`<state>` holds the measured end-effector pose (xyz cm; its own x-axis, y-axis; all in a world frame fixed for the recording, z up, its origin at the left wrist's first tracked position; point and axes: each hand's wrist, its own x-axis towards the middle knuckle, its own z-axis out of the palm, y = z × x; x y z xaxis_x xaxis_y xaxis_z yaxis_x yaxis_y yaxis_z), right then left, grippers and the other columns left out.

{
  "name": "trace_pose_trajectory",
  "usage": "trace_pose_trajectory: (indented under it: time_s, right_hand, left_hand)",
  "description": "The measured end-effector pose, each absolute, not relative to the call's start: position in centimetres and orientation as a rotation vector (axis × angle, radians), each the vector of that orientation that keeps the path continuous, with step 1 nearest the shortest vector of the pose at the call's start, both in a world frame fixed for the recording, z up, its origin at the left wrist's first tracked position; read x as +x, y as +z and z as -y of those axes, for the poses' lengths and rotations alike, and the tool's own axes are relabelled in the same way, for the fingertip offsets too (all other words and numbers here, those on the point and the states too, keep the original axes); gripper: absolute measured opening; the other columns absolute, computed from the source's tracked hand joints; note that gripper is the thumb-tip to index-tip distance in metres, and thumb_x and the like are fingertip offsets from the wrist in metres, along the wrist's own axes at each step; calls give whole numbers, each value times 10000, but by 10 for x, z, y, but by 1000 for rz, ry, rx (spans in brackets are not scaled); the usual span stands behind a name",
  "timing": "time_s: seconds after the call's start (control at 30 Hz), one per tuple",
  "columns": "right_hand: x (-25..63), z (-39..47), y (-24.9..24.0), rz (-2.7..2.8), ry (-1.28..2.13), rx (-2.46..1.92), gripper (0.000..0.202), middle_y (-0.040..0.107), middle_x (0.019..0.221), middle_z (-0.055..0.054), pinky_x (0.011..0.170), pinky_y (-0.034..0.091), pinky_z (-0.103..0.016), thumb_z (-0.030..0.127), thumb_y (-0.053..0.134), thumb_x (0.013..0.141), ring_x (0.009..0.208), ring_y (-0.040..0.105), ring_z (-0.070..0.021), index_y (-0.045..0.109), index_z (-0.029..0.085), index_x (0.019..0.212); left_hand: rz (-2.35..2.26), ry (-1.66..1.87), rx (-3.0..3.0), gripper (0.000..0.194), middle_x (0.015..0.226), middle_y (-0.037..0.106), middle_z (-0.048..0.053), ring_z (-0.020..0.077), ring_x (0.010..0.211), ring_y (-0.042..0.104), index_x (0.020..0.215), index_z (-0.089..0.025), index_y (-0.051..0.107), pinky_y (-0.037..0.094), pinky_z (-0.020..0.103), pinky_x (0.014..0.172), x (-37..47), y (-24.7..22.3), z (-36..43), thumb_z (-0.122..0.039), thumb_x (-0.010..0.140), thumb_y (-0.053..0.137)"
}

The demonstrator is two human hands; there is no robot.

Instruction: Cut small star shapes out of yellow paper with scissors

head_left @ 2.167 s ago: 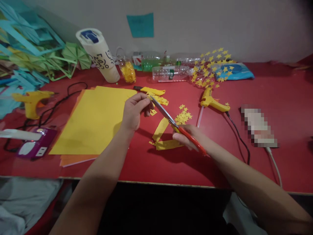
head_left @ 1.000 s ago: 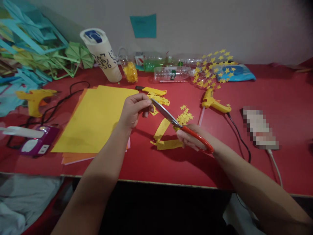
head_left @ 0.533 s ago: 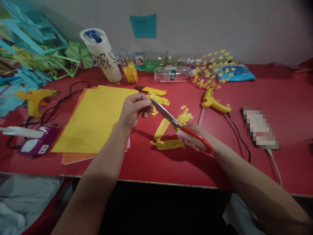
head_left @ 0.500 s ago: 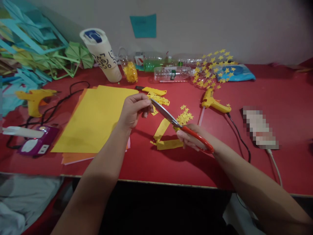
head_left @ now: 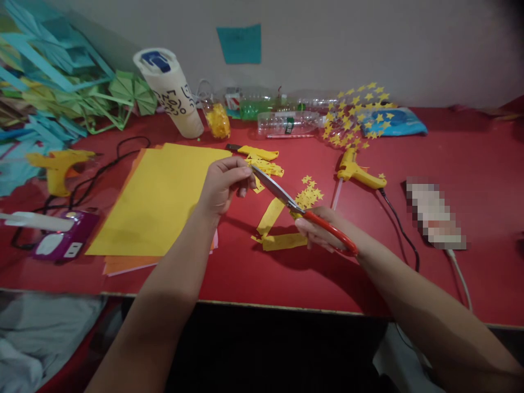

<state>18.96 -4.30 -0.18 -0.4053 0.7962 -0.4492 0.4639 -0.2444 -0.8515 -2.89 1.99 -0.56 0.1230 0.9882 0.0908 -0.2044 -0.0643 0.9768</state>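
"Looking at the person's hands, can you say what the right hand (head_left: 333,218) holds?"

"It holds the red-handled scissors (head_left: 291,204), with the fingers closed around the handle. The blades point toward the left hand (head_left: 223,183), and they look almost closed."

"And the left hand, how is its grip?"

"It is narrow. The thumb and the index finger are pinched together, just beside the tip of the scissors. What is between them is too small to see, so I cannot tell."

"Which things lie near to them?"

"On the red table (head_left: 245,278), near the right hand, there is a small pile of yellow paper stars (head_left: 309,195). Yellow paper strips (head_left: 284,241) lie below the blades. Beyond the left fingertips I see yellow paper scraps (head_left: 269,165) and a yellow utility knife (head_left: 258,152)."

"And more to the sides?"

"Paper sheets (head_left: 155,202), yellow on top, lie in a stack, partly hidden by the left forearm. To the right of the stars lies a yellow glue gun (head_left: 362,174)."
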Motion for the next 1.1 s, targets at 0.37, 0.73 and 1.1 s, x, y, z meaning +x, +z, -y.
trace_pose_trajectory:
  time_s: [0.37,0.73,1.1]
  right_hand:
    - [191,42,-7,1729,1701,-1478,454,436,338,77,308,306,-186,588,636,742,255,391,-57,466,208,560]
    - [192,42,-10,1774,1599,-1428,449,472,448,56,317,309,-189,596,631,741,304,387,-46,496,192,599]
    - [196,43,-16,1819,1635,-1308,409,470,453,70,373,358,-201,551,584,816,333,414,-51,497,193,637]
  left_hand:
    - [-914,1261,1186,102,469,628,-30,38,318,460,527,-166,591,322,151,297,-28,-7,-21,-229,589,642]
    - [-930,1313,1356,147,508,647,-12,45,379,497,559,-166,633,386,162,368,-29,-13,-21,-223,691,603]
    - [-927,1340,1431,185,514,625,-21,46,393,500,562,-171,608,414,171,396,-26,-13,-17,-217,736,567]
